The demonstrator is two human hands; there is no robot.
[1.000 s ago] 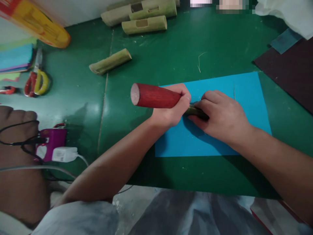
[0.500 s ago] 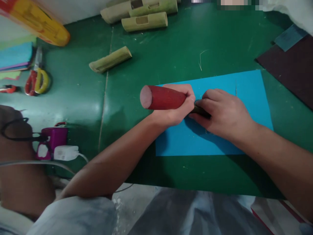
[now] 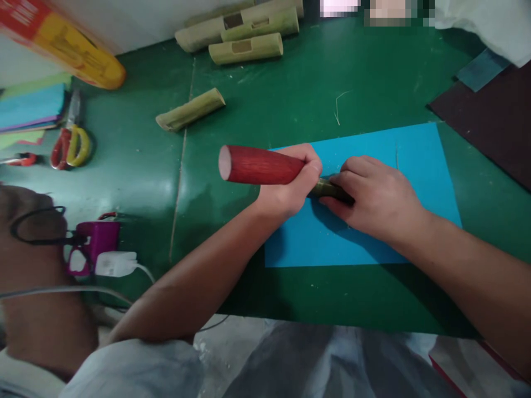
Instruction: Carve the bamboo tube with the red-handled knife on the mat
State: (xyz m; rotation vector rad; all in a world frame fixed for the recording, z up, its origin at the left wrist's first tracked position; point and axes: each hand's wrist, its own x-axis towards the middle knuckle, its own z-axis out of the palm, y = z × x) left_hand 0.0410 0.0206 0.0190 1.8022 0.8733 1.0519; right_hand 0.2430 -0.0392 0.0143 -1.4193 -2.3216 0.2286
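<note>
My left hand [image 3: 292, 179] is closed around the thick red wooden handle [image 3: 261, 165] of a tool, its blunt pale end pointing left. The tool's working end is hidden behind my fingers. My right hand [image 3: 375, 193] is closed on a slim, dark green-brown bamboo piece [image 3: 326, 188]. Between the two hands a short length of the bamboo shows, and my left hand is right at its near end. Whether the tool touches the bamboo I cannot tell. Both hands are over a blue sheet [image 3: 332, 249] lying on the green table [image 3: 315, 298].
Several cut bamboo tubes [image 3: 249, 48] lie at the back, and one bamboo tube [image 3: 191, 110] lies nearer. Scissors [image 3: 70, 135], coloured sheets [image 3: 31, 108] and a purple box [image 3: 103, 236] with cables are at left. Another person's limb [image 3: 33, 249] is at the left edge. A dark sheet [image 3: 489, 116] lies right.
My left hand and the red handle have shifted left, away from my right hand, so more of the bamboo shows between them. The whole view has shifted slightly.
</note>
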